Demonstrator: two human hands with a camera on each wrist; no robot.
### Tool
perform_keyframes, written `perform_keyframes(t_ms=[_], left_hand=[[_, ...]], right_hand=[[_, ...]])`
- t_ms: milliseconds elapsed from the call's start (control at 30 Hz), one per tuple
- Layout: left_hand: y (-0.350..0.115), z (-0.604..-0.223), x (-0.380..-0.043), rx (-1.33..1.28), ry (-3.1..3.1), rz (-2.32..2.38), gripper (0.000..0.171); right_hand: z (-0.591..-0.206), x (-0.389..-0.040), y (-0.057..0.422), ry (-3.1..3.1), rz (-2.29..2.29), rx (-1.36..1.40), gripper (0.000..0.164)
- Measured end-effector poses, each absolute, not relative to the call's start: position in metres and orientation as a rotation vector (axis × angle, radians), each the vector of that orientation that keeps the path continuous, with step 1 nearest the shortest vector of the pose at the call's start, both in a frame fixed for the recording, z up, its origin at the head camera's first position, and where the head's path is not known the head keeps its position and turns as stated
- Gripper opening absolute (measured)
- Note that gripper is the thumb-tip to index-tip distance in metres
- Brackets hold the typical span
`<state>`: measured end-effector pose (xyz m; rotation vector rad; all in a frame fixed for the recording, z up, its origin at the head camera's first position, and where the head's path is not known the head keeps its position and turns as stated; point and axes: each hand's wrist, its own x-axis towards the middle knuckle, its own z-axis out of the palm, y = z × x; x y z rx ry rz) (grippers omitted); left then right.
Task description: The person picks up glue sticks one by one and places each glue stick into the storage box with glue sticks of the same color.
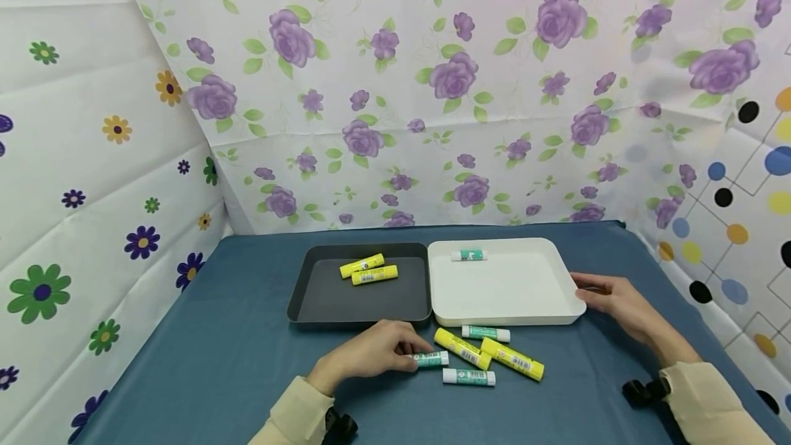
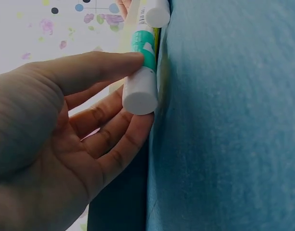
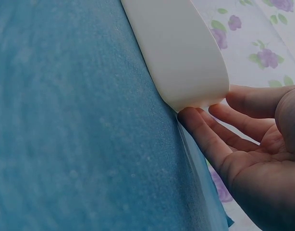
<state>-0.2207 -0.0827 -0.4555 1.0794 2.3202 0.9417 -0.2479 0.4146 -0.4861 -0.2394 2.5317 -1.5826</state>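
My left hand pinches a green-and-white glue stick between thumb and fingers, low over the cloth in front of the trays. The left wrist view shows the thumb on its green label, with the white end facing the camera. My right hand touches the right side of the white tray. In the right wrist view its thumb meets the rim and the fingertips rest against the outer wall. Beside the left hand lie two yellow glue sticks and two green-and-white glue sticks.
A dark grey tray stands against the white tray's left side, holding two yellow glue sticks. One green-and-white glue stick lies at the back of the white tray. Blue cloth covers the table; flowered sheets hang behind.
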Motion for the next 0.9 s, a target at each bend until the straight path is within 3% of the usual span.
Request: perform_keyframes(t_ms=[900], left_hand=[[-0.0829, -0.4470, -0.2173, 1.038, 2.329, 1.146, 0.032]], right_hand=[[-0.4853, -0.2471, 0.4133, 2.548, -1.571, -0.230, 0.063]])
